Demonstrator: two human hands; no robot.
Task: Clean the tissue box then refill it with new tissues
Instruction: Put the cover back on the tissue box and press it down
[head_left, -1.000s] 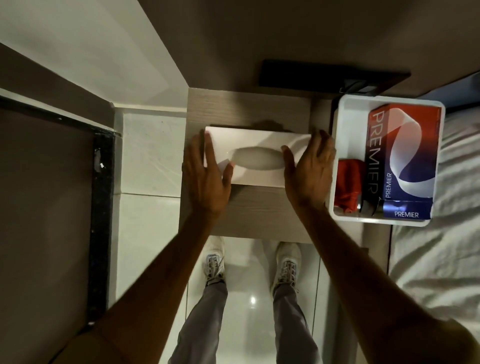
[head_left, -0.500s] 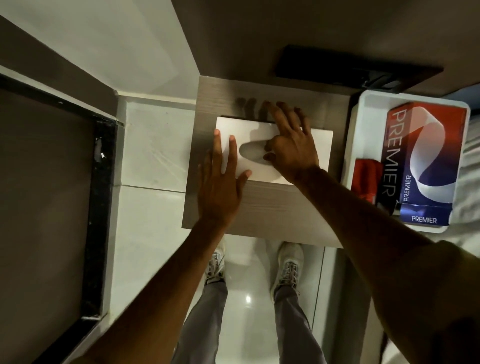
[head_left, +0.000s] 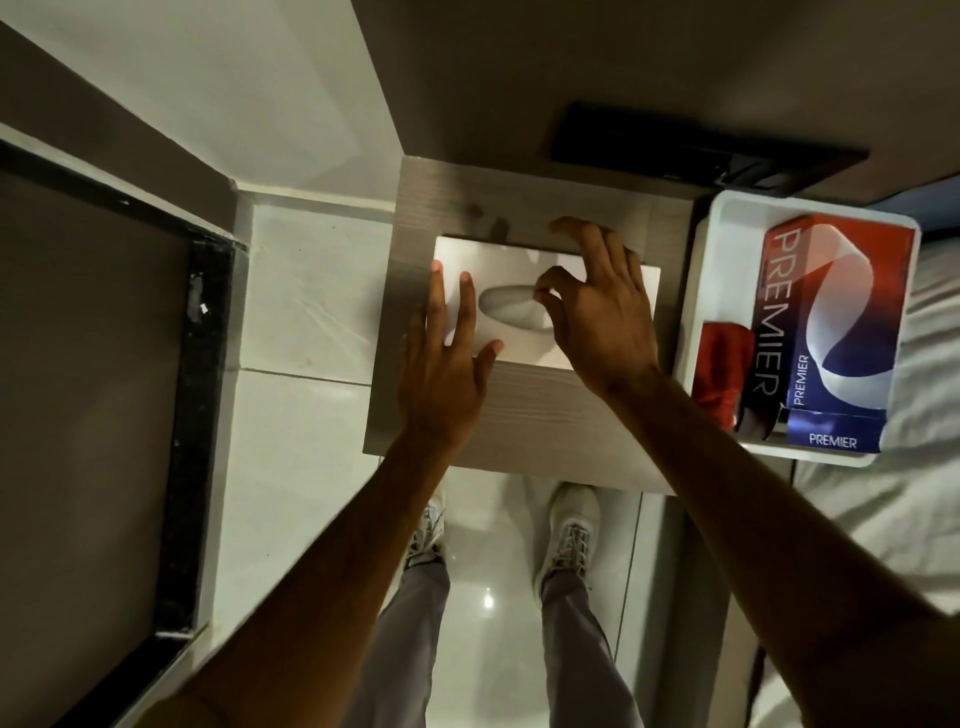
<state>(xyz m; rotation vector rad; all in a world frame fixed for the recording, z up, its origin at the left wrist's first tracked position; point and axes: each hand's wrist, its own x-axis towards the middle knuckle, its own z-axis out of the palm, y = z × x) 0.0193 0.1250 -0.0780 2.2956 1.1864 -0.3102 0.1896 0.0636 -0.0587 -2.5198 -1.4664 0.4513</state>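
The white tissue box (head_left: 524, 343) lies flat on the small wooden desk (head_left: 519, 410). The left hand (head_left: 441, 364) rests spread on its left end and should pin it firmly. The right hand (head_left: 597, 306), fingers curled, pinches at the oval slot (head_left: 506, 309); whether it grips tissue is unclear.

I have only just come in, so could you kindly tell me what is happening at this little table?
A person stands at a small wooden table with both hands on a white tissue box. The left hand lies flat on its left part; the right hand arches over the oval slot. A white bin beside it holds a Premier tissue pack and a red cloth.
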